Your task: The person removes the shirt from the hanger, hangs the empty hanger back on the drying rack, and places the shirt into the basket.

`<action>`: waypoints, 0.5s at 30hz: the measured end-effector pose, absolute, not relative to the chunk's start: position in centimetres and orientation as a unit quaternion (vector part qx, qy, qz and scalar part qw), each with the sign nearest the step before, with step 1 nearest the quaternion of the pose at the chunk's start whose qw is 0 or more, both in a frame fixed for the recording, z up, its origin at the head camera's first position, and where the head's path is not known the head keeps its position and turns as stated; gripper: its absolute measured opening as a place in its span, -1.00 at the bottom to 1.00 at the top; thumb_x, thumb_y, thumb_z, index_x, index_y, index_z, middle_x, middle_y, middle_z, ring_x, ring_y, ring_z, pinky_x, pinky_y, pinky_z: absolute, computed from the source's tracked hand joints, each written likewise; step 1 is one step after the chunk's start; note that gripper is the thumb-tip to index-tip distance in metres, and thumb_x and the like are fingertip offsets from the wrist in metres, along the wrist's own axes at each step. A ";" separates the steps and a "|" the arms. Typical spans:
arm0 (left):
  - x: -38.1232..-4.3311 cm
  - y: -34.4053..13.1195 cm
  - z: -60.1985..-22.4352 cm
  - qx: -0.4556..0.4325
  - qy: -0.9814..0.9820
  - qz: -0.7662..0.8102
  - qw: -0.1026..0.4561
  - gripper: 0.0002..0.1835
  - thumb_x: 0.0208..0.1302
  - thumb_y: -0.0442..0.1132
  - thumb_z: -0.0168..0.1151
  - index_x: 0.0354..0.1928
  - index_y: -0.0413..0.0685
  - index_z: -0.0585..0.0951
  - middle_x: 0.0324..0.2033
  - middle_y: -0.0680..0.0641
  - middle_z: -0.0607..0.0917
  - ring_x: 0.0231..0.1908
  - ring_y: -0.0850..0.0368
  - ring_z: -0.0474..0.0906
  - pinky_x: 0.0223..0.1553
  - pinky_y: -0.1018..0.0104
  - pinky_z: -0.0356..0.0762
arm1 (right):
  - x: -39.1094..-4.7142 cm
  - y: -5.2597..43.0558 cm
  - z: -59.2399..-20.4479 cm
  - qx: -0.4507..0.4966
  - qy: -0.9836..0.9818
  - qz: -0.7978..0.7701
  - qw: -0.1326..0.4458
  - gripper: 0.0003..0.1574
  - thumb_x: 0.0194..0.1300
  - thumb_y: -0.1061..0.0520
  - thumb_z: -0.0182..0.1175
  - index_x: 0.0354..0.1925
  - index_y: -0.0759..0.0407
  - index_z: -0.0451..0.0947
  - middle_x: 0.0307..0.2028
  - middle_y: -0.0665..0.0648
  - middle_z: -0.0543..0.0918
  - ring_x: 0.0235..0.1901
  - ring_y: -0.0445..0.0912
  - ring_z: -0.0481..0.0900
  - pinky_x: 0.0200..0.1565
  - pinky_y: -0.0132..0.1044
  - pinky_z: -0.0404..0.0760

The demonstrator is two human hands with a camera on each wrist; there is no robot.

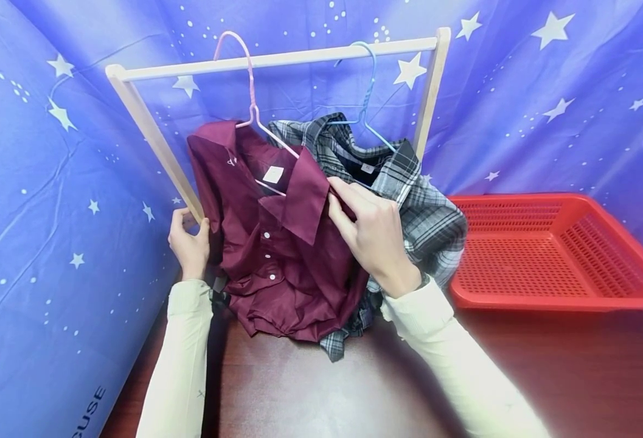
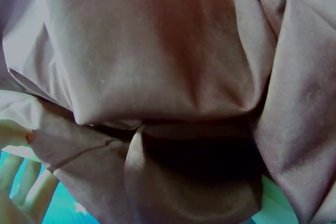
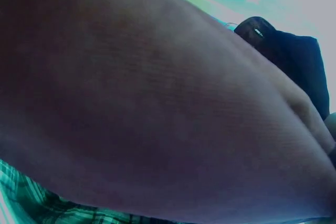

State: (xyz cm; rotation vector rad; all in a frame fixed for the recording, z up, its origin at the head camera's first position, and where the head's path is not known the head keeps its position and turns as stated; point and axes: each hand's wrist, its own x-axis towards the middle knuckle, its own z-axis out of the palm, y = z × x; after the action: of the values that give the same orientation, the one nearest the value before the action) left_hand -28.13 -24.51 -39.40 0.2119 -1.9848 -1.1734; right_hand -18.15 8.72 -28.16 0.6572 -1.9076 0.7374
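Observation:
A maroon button-up shirt hangs on a pink hanger, its collar spread and its hem bunched at the tabletop. My right hand pinches the shirt beside the collar's right point. Lower on the other side, my left hand holds the left post of a small wooden clothes rack, thumb close to the shirt's side. Maroon folds fill most of the left wrist view, with my fingers at its lower left. Cloth close to the lens covers most of the right wrist view, hiding that hand's fingertips.
A grey plaid shirt hangs on a blue hanger to the right, partly behind the maroon one. A red plastic basket stands at the right on the brown table. Blue star-patterned cloth surrounds the table.

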 end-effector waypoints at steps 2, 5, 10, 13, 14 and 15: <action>-28.1 -24.5 -39.4 0.085 -0.785 -0.466 0.399 -0.71 0.17 -0.41 0.34 -0.05 -0.23 0.58 -0.14 -0.25 0.72 -0.12 -0.14 0.68 0.14 -0.01 0.42 | -18.0 8.8 -28.3 0.268 -0.779 0.305 0.477 -0.69 0.35 0.24 0.15 0.00 0.26 0.69 -0.34 0.17 0.75 -0.55 -0.02 0.57 -0.46 -0.11 0.56; -28.1 -24.5 -39.4 0.084 -0.785 -0.467 0.399 -0.71 0.16 -0.41 0.34 -0.06 -0.24 0.58 -0.14 -0.25 0.72 -0.12 -0.14 0.68 0.14 -0.01 0.42 | -17.9 9.1 -28.5 0.269 -0.776 0.315 0.476 -0.69 0.33 0.25 0.17 -0.01 0.26 0.69 -0.36 0.18 0.75 -0.55 -0.04 0.56 -0.45 -0.13 0.56; -28.2 -24.6 -39.5 0.084 -0.785 -0.467 0.398 -0.72 0.16 -0.41 0.33 -0.06 -0.24 0.58 -0.15 -0.25 0.71 -0.12 -0.13 0.68 0.14 0.00 0.43 | -17.7 9.8 -28.9 0.267 -0.774 0.327 0.472 -0.71 0.29 0.26 0.20 -0.04 0.28 0.70 -0.29 0.21 0.77 -0.38 0.01 0.72 -0.31 -0.08 0.64; -28.1 -24.6 -39.4 0.083 -0.786 -0.467 0.397 -0.72 0.17 -0.41 0.33 -0.06 -0.25 0.58 -0.14 -0.26 0.71 -0.11 -0.13 0.68 0.14 0.02 0.43 | -17.6 10.3 -29.3 0.265 -0.775 0.331 0.468 -0.70 0.28 0.26 0.21 -0.04 0.28 0.70 -0.25 0.22 0.78 -0.27 0.03 0.75 -0.24 -0.07 0.67; -28.1 -24.6 -39.4 0.082 -0.785 -0.468 0.397 -0.72 0.17 -0.42 0.33 -0.06 -0.25 0.58 -0.14 -0.26 0.71 -0.11 -0.13 0.68 0.14 0.03 0.44 | -17.6 10.5 -29.4 0.264 -0.777 0.331 0.465 -0.70 0.29 0.25 0.21 -0.03 0.27 0.70 -0.24 0.22 0.78 -0.25 0.03 0.76 -0.22 -0.07 0.67; -28.1 -24.5 -39.3 0.080 -0.784 -0.470 0.397 -0.72 0.17 -0.43 0.33 -0.06 -0.25 0.58 -0.14 -0.26 0.71 -0.11 -0.13 0.68 0.15 0.03 0.43 | -17.6 10.6 -29.5 0.262 -0.778 0.333 0.464 -0.70 0.28 0.25 0.22 -0.03 0.27 0.71 -0.23 0.21 0.78 -0.25 0.03 0.76 -0.22 -0.06 0.67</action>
State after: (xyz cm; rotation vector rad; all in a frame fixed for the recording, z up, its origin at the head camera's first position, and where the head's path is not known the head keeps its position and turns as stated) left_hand -28.08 -24.54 -39.34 0.2027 -1.9871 -1.1910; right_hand -17.58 10.62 -29.53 0.6450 -1.9122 0.8176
